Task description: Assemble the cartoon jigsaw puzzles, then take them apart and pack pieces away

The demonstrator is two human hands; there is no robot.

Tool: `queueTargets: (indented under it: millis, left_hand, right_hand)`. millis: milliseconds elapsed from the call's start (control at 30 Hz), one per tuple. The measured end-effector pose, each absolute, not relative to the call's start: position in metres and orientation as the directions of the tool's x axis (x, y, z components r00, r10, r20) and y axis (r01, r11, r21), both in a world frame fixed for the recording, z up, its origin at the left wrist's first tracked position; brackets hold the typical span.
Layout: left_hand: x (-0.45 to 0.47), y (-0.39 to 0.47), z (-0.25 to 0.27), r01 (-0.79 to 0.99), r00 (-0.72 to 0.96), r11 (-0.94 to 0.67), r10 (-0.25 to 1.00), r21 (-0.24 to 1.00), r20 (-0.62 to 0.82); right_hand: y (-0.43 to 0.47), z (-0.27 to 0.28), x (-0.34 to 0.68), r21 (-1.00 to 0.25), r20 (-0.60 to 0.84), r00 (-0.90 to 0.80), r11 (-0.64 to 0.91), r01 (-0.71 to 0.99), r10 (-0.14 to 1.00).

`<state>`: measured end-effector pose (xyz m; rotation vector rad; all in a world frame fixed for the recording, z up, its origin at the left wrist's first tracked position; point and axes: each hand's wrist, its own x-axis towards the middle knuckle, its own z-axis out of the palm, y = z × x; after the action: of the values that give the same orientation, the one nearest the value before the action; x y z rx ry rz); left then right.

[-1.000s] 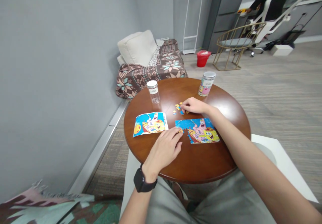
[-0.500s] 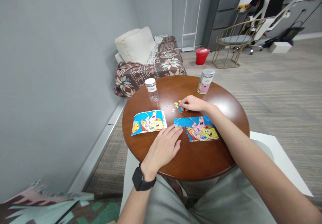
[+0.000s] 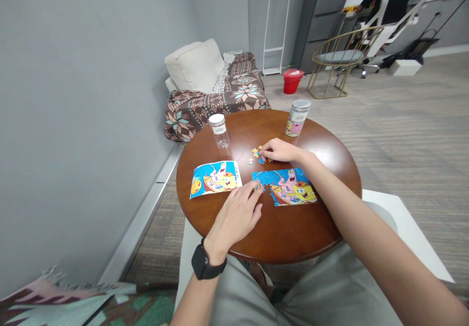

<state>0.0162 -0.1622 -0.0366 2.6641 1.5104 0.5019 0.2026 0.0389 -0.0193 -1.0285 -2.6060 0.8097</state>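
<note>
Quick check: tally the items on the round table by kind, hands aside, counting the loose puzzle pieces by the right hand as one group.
Lidded jars: 2
Picture sheet: 1
Partly assembled puzzle: 1
Loose-piece group: 1
Total: 5

Note beyond right grip (image 3: 279,150): red bin (image 3: 291,82), white rack (image 3: 273,50). Beyond and right of same grip: gold-framed chair (image 3: 339,56). Beyond and left: cream cushion (image 3: 196,67), patterned cover (image 3: 227,102).

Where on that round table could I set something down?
Bare patches of the table: the near side, between left hand, puzzle and right forearm; the back, between clear jar and patterned jar; the right side, between patterned jar and right forearm. The middle is crowded: right hand at loose pieces, puzzle nearer.
</note>
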Motion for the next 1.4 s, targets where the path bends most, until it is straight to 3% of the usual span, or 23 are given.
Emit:
queueTargets:
  millis: [1400]
  left_hand:
    - [0.017,-0.1617,-0.0358,0.837,0.474,-0.516,0.85,0.184,0.229]
  right_hand:
    - [0.0406,-0.0233,0.2042,-0.566,0.003,-0.737,0.609,0.556,0.675]
